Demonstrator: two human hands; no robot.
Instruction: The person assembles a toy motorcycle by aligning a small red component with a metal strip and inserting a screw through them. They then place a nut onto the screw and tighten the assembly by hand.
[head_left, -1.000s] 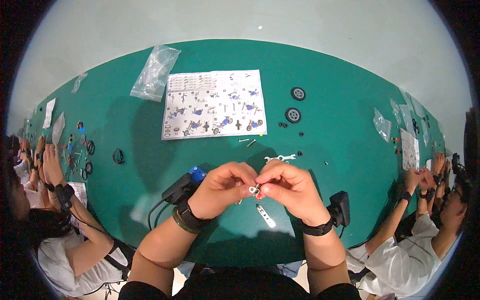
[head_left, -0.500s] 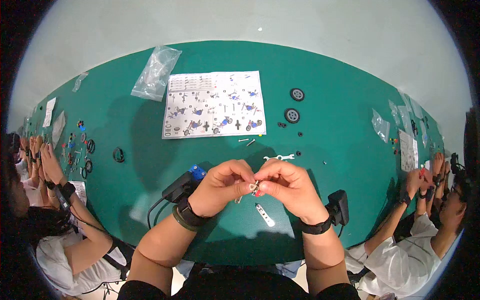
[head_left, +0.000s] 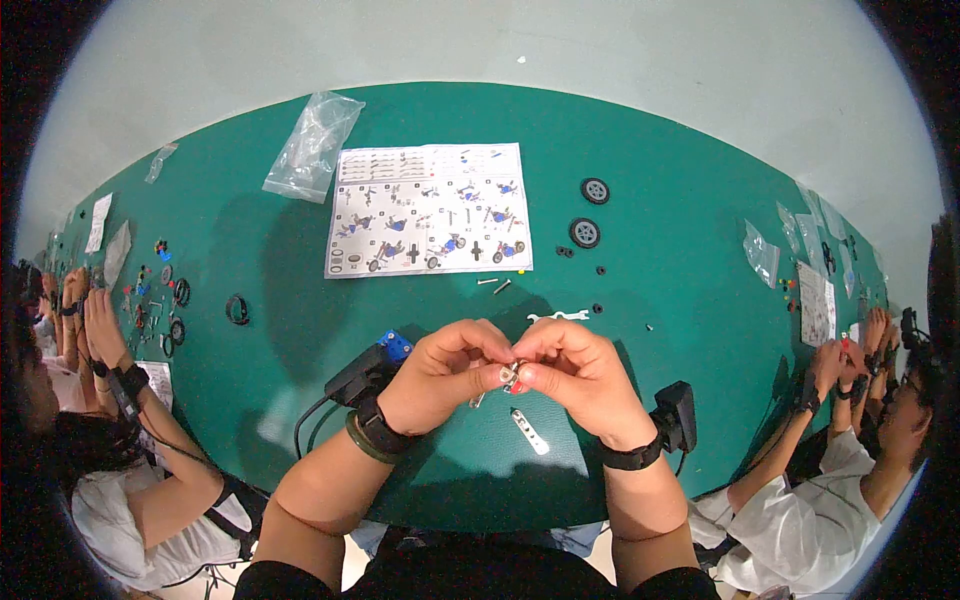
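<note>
**While pinching small metal piece (head_left: 510,376) w/ both hands, looks early-stage, w/ most parts loose**

Held up over bench (head_left: 700,250), btwn L hand (head_left: 445,375) and R hand (head_left: 587,375), directly in front of torso. Has L hand's fingers nearly closed, w/ thumb and index pinching one side; has R hand's fingers likewise nearly closed on the other, w/ red bit (head_left: 518,387) showing just under the fingertips. Can't tell how many pcs are joined there, or how tightly, w/ so much hidden by fingertips.

Judging by loose parts, prob. has only a few pcs together and much left to join. Note blue part (head_left: 397,346) beside L wrist, partly hidden; can't tell if attached to anything. Note also metal pc (head_left: 477,399) just below L hand; can't tell if held or lying loose.

Not joined, lying on bench:
- holed metal strip (head_left: 530,432), nr hands on torso side
- wrench (head_left: 562,316), just beyond hands, not in use
- 2 bolts (head_left: 502,286), nr close edge of printed sheet (head_left: 430,225), w/ yellow bit (head_left: 521,271) nearby
- far wheel (head_left: 595,190) and near wheel (head_left: 585,232), R of sheet, apart from each other, unmounted
- black pcs (head_left: 565,252), approx. btwn wheels and wrench
- clear bag (head_left: 312,150), at sheet's far L corner
</note>
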